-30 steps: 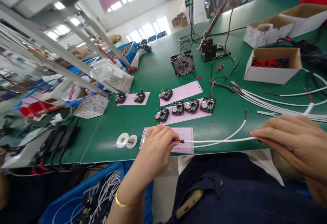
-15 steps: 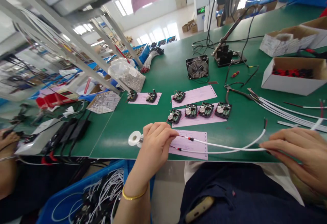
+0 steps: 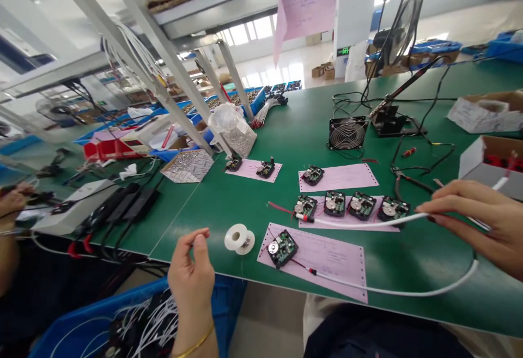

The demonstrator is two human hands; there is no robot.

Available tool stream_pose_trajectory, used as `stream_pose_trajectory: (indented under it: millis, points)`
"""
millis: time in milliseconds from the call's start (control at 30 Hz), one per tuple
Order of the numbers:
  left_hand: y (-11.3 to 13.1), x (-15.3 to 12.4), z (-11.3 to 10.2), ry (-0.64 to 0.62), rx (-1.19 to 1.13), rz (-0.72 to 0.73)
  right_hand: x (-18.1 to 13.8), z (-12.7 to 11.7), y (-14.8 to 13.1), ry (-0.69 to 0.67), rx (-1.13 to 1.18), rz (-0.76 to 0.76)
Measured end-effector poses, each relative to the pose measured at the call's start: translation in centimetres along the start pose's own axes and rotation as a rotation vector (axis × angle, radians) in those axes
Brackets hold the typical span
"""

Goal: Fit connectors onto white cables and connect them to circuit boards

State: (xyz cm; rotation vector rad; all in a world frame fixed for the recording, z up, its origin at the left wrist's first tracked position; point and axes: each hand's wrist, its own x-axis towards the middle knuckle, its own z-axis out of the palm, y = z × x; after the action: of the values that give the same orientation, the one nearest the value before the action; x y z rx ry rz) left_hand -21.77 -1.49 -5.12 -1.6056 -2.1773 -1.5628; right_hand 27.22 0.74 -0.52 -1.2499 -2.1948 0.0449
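My right hand [image 3: 478, 222] pinches a white cable [image 3: 368, 222] between thumb and fingers at the right. One cable end, with thin red wires, lies by the row of circuit boards [image 3: 355, 205]. The cable loops round under my right hand and runs back along the table edge to a circuit board [image 3: 281, 248] on the near pink sheet [image 3: 335, 260]. My left hand [image 3: 192, 271] hangs off the table's front edge, above a blue bin [image 3: 122, 320], fingers loosely curled and holding nothing. A white solder spool [image 3: 239, 238] lies closest to it.
More boards lie on pink sheets [image 3: 339, 177] further back. A small fan [image 3: 347, 133], a soldering stand [image 3: 392, 121] with black leads and cardboard boxes [image 3: 486, 162] stand behind. A slanted metal rack [image 3: 163, 69] rises at the left. Another person's hand [image 3: 12, 200] works at the far left.
My left hand let go of the cable end and drew back off the table. A board now lies on the near pink sheet. My right hand carried the cable further onto the table.
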Motion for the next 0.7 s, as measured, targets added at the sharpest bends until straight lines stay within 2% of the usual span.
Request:
stream_pose_trajectory:
  millis: [67,167,367,533,700]
  points:
    - [-2.3,0.5,-0.2,0.016,0.010,-0.107,2.7,0.3,0.3,-0.025,0.031,0.008]
    - [-4.8,1.0,-0.1,0.007,0.035,-0.195,6.3,0.9,1.2,-0.082,0.064,0.072]
    - [-6.7,0.9,1.2,-0.045,0.059,-0.227,11.0,4.0,5.0,-0.123,0.003,0.219]
    - [-7.9,0.8,2.4,0.013,0.156,-0.112,11.7,6.9,7.8,-0.192,-0.086,0.288]
    - [-9.0,0.8,3.2,0.024,0.274,0.045,11.1,8.5,8.8,-0.287,-0.129,0.294]
